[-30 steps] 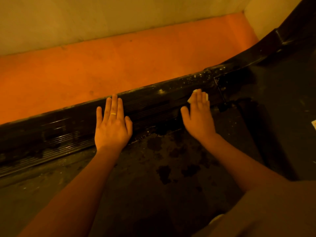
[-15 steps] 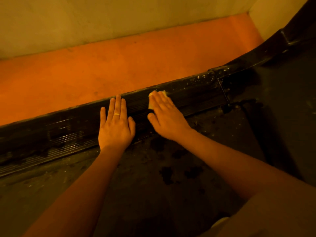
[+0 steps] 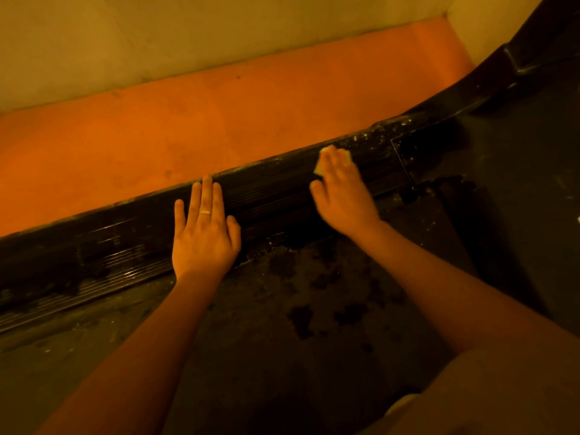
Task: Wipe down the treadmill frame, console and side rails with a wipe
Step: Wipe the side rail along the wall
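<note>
— So which part of the job is this?

— The side rail, I'd say. The right hand (image 3: 342,199) lies flat on the ribbed top of the side rail (image 3: 125,243), fingers straight and together, pressing the wipe (image 3: 319,170) down onto it. Only a pale corner of the wipe shows beside the forefinger and at the fingertips. Nothing is curled round it.

— And the other hand?

— The left hand (image 3: 204,240) rests palm-down on the same rail, fingers straight and slightly spread, a ring (image 3: 205,212) on one. It holds nothing and looks like a brace. The hands are apart, with bare ribbing between them.

— Where does the rail sit?

— It runs along the edge of the belt (image 3: 314,309), with the orange floor (image 3: 219,120) on its outer side.

— What's left to do?

— Pale specks (image 3: 373,136) dot the rail's far end, just beyond the right fingertips, so that stretch looks unfinished. The frame (image 3: 539,36) rises at the far corner, and the console isn't in view.

— So what does the next move need?

— Probably a stroke along the rail towards that speckled end. It wants flat, even pressure so the wipe doesn't slip out from under the fingers. It should also follow the ribs, since grit would sit in the grooves. The right hand is slightly blurred, so I can't tell how much wipe lies beneath the palm.
</note>
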A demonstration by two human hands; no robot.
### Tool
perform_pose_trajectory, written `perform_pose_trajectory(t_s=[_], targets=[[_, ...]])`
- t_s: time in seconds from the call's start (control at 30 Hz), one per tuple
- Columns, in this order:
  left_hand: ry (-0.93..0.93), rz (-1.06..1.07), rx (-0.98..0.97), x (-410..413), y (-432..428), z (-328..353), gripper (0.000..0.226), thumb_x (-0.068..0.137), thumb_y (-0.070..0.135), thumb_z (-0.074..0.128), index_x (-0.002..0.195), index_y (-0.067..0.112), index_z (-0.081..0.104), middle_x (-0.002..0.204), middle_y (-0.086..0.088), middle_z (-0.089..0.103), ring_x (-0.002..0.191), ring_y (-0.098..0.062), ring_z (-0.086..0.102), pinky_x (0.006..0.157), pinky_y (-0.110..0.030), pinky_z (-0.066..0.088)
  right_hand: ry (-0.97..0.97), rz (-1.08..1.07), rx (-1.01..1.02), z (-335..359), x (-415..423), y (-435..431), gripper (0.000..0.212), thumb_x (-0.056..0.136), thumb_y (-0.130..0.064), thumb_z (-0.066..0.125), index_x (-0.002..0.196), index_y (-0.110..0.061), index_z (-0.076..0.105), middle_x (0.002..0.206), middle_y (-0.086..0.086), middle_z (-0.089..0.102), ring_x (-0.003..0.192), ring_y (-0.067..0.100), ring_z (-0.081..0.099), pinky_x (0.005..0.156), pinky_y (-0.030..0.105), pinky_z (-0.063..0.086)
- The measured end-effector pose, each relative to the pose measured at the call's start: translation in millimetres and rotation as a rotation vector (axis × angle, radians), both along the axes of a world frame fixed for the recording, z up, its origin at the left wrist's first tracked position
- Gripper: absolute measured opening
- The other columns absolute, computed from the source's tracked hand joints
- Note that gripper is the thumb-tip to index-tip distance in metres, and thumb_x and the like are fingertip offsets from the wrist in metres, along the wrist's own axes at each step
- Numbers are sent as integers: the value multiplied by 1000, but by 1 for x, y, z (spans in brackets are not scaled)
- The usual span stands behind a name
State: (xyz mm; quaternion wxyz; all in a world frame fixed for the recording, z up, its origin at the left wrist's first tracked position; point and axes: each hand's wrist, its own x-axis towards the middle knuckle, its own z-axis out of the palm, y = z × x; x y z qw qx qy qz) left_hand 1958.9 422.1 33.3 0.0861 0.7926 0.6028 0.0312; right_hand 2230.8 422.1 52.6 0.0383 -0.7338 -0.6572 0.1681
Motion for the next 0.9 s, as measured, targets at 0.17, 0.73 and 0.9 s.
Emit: perform_pose_trajectory(t_s=[0.17,0.73,0.9], targets=[[11,1,8,0,0,0,66,103,40,16,160,8,15,168,-9,9,155,-22,3,125,-50,9,-37,-293,-82,0,72,-3,71,103,-44,20,158,-3,1,166,16,-4,153,28,-7,125,41,-2],[19,-2,5,0,0,1,65,102,38,19,159,7,18,167,-11,13,155,-23,7,125,-52,11,-30,457,-33,-3,-65,8,72,99,-47,16,159,-8,7,167,8,1,154,22,-5,123,35,-4],[16,-6,-14,0,0,2,66,102,40,16,160,9,14,168,-8,9,156,-22,3,125,-51,9,0,230,-51,2,-9,21,69,105,-46,25,159,-8,6,167,9,2,154,23,-4,124,36,-4]])
